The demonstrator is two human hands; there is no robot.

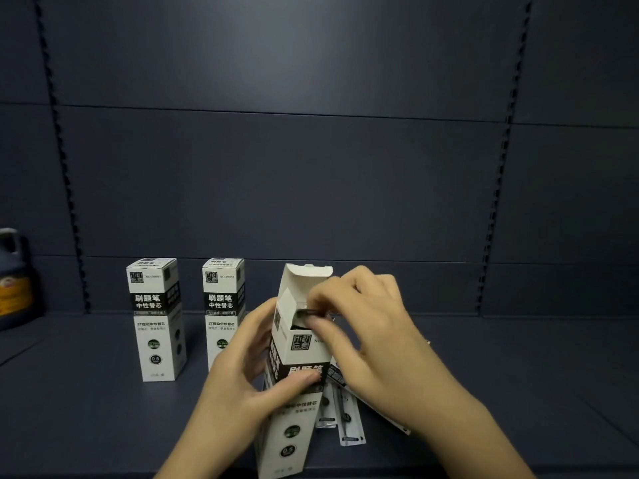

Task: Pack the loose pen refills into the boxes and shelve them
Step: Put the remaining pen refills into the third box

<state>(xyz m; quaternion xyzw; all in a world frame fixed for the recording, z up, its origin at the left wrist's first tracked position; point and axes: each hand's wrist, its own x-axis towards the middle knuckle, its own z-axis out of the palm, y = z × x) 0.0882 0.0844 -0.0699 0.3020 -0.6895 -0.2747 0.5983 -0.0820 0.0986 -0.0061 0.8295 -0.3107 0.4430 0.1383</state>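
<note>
Holding the tall white-and-black cardboard refill box (294, 385) in the head view, your left hand (242, 371) wraps its fingers and thumb round the box's middle, and the box leans a little to the right near the front edge of the dark shelf (501, 375). Your right hand (366, 333) is at the open mouth, fingertips pinching what looks like a dark bundle of refills; motion blur hides exactly how many you hold. The top flap (307, 273) stands up behind your fingers.

The risks come from that tilt and that flap. If you push the bundle down while the box leans, it can slip out of your left grip or tip towards the front edge, spilling what is already inside. A refill caught on the side tab at the mouth can bend or jam, so ease it in straight.

The loose white-sleeved pen refills (349, 423) lie on the shelf just beside the box's base, partly under your right wrist; a careless sweep of that wrist can push them off the front edge.

Two closed matching boxes, one (155, 319) to the left and another (223, 305) just behind your left hand, stand upright towards the back edge; an elbow swing can topple the nearer one.
</note>
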